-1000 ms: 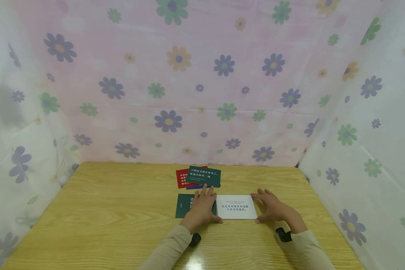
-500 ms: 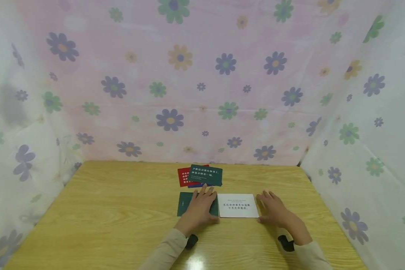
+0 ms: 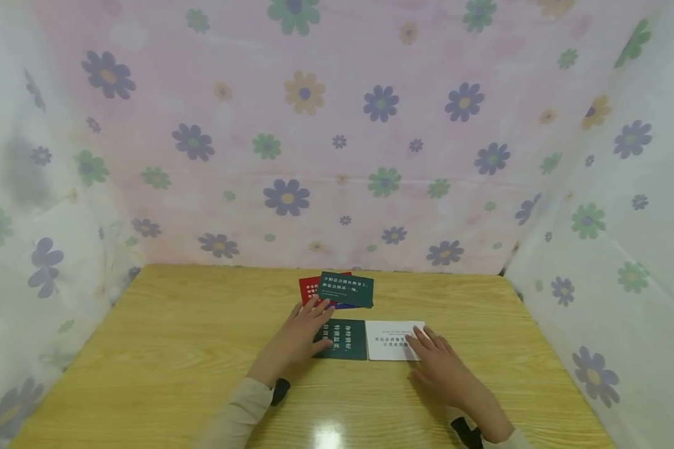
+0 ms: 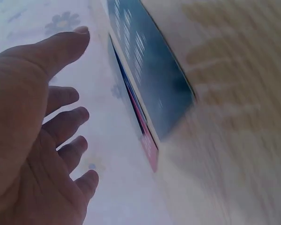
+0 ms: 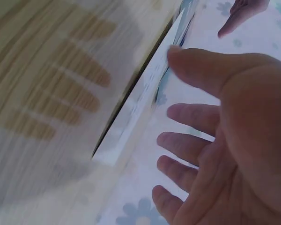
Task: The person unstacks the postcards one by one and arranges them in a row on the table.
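A green card (image 3: 349, 349) with white writing and a white card (image 3: 386, 353) with dark writing lie side by side on the table. My left hand (image 3: 289, 340) hovers over the green card's left part, covering some of it. In the left wrist view its fingers are spread, holding nothing, apart from the green card (image 4: 157, 79). My right hand (image 3: 446, 374) is above the white card's right end, hiding that edge. The right wrist view has its loose fingers clear of the white card (image 5: 126, 122), with nothing in them.
Behind the pair, another green card (image 3: 348, 290) overlaps a red card (image 3: 307, 285) and a blue card (image 3: 347, 306), which shows only as a sliver. Flowered cloth (image 3: 337, 125) rises behind the wooden table (image 3: 180, 349) and along both sides.
The left hand has moved left, off the seam between the near cards, uncovering more of the green card's writing. From beside the white card, the right hand has shifted left over its right end.
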The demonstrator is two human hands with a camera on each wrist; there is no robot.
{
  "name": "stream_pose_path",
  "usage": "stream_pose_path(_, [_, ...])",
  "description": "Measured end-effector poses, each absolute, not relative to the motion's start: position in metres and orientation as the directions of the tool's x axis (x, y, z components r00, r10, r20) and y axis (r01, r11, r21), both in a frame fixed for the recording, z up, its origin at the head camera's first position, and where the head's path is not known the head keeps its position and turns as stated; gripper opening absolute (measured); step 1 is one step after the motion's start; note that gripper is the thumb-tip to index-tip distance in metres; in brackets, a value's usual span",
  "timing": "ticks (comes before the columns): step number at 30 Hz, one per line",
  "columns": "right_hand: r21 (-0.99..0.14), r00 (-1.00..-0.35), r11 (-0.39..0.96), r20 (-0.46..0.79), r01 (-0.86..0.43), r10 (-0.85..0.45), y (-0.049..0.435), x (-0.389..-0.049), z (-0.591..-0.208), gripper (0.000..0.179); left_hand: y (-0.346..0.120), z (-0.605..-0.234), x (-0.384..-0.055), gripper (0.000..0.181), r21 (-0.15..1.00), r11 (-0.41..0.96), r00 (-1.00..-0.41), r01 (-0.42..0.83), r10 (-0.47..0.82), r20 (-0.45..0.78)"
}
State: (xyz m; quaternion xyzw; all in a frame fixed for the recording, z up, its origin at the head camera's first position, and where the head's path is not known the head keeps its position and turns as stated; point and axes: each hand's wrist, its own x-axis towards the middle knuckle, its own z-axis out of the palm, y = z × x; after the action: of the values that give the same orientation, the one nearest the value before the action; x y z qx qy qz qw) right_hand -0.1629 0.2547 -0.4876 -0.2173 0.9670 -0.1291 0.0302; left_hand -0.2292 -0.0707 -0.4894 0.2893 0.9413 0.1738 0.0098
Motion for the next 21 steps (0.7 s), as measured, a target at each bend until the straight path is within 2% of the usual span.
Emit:
stream_pose_path(5, [-0.300,-0.880,0.834,0.036,-0.462,-0.474,0.240,-0.177,-0.482,0.062,-0.084,-0.487,-0.246,0.066,0.375,0.770,-0.841,0.516,0.538,0.055])
stream_pose_path(10, [-0.361,-0.866,0.802,0.033,-0.476,-0.499,0.228,-0.207,-0.481,0.063,-0.091,-0.490,-0.267,0.063,0.398,0.776,-0.846,0.489,0.534,-0.002])
stream_pose_path(15, [-0.411,-0.871,0.794,0.002,-0.448,-0.490,0.219,-0.239,-0.487,0.067,-0.096,-0.495,-0.288,0.062,0.432,0.799,-0.868,0.420,0.492,-0.067])
stream_pose_path(21, [-0.450,-0.875,0.786,-0.022,-0.423,-0.484,0.210,-0.276,-0.496,0.071,-0.100,-0.503,-0.315,0.064,0.533,0.763,-0.875,0.365,0.477,-0.084])
